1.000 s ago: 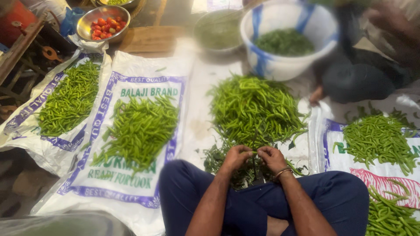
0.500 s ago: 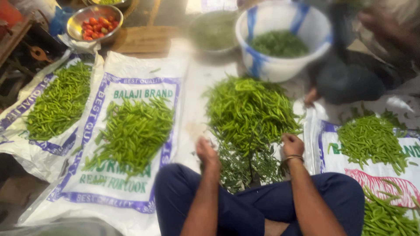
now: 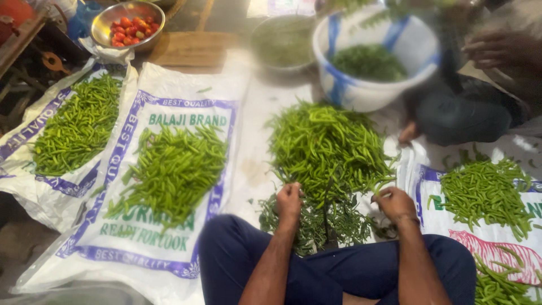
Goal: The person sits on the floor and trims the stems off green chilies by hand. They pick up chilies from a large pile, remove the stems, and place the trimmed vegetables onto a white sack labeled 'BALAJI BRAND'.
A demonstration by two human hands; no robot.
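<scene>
Between the person's knees, on the floor, lies a heap of long, slim green chilli peppers (image 3: 327, 147), with a dark tangle of plucked stems and leaves (image 3: 316, 220) at its near edge. Each pepper looks light, smooth and slightly waxy, firm but easy to snap, so it is best pinched near the stalk end rather than squeezed along the body. The left hand (image 3: 289, 200) sits at the heap's near left edge with its fingers curled shut, seemingly on a small pepper or stem, though what they grip is too small to tell. The right hand (image 3: 395, 202) rests at the near right edge, fingers likewise curled closed around something hidden.

To the left, a white woven sack with blue print (image 3: 141, 243) carries a spread of peppers, and another sack (image 3: 22, 141) further left bears more. A third sack (image 3: 429, 214) to the right holds a smaller pile. Beyond the heap, a white plastic tub with blue stripes (image 3: 350, 93) contains darker greens, and a steel bowl (image 3: 101, 20) holds small red tomatoes. Another person's hand (image 3: 497, 51) hovers by the tub.
</scene>
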